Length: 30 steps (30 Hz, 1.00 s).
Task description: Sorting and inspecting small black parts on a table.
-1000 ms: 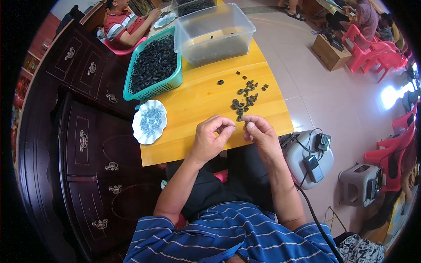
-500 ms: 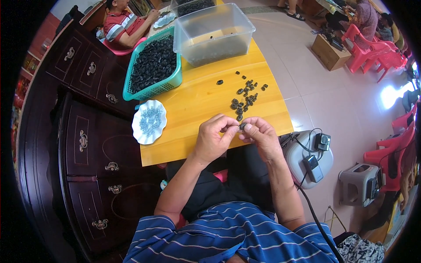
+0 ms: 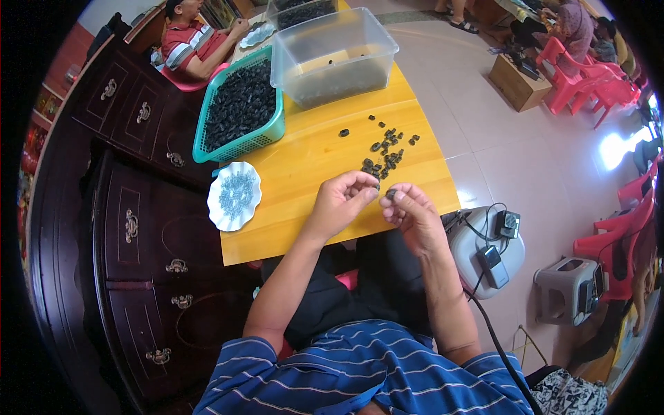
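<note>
Over the near edge of the yellow wooden table, both hands are raised with a small gap between their fingertips. My right hand (image 3: 416, 213) pinches a small black ring-like part (image 3: 391, 194) between thumb and forefinger. Thumb and fingers of my left hand (image 3: 339, 204) are pinched together too; a dark speck shows at their tips, too small to name. Just beyond the fingers lies a loose scatter of small black parts (image 3: 384, 147), some of them round like rings. One black ring (image 3: 344, 133) sits apart, to the left of the scatter.
A white wavy-rimmed dish (image 3: 216, 207) with small clear-bluish pieces stands at the table's left edge. Behind it are a green basket (image 3: 278, 124) full of black parts and a clear plastic bin (image 3: 332, 86). Dark drawers (image 3: 131, 225) flank the left. Another person (image 3: 194, 45) sits at the far left.
My hands have drawn apart; before, their fingertips met over a small black part. The left has shifted slightly up, and the right now has a black part in its pinch.
</note>
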Available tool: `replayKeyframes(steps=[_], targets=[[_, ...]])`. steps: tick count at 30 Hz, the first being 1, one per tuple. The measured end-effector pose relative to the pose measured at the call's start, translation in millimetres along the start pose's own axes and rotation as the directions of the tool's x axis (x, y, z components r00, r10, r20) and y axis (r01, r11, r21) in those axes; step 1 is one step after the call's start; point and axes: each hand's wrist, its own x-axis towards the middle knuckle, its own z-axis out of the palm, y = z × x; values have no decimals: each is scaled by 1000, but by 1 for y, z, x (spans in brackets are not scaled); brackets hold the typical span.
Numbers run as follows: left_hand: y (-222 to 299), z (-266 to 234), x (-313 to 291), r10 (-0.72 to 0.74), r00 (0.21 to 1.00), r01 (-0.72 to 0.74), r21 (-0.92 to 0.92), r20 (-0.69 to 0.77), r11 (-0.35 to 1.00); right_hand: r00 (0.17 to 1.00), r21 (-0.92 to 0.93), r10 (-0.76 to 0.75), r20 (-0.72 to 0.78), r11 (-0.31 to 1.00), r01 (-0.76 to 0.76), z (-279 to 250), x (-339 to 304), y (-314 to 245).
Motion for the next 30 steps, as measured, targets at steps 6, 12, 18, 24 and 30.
replayKeyframes(steps=[6,12,18,24,30], targets=[[-26,20,21,321,947,-237,696,10,678,992,216,-63,-108,973,85,-8,2,-4],[-38,31,34,361,931,-244,824,51,512,983,239,-81,-165,964,119,-10,2,-6],[-42,32,37,411,905,-305,846,113,437,981,253,-79,-178,960,123,-9,2,-8],[-40,32,38,419,899,-319,845,126,430,983,234,-78,-164,965,116,-9,3,-7],[-16,21,25,198,969,-116,439,-145,891,982,102,-61,-180,991,81,-1,3,-6]])
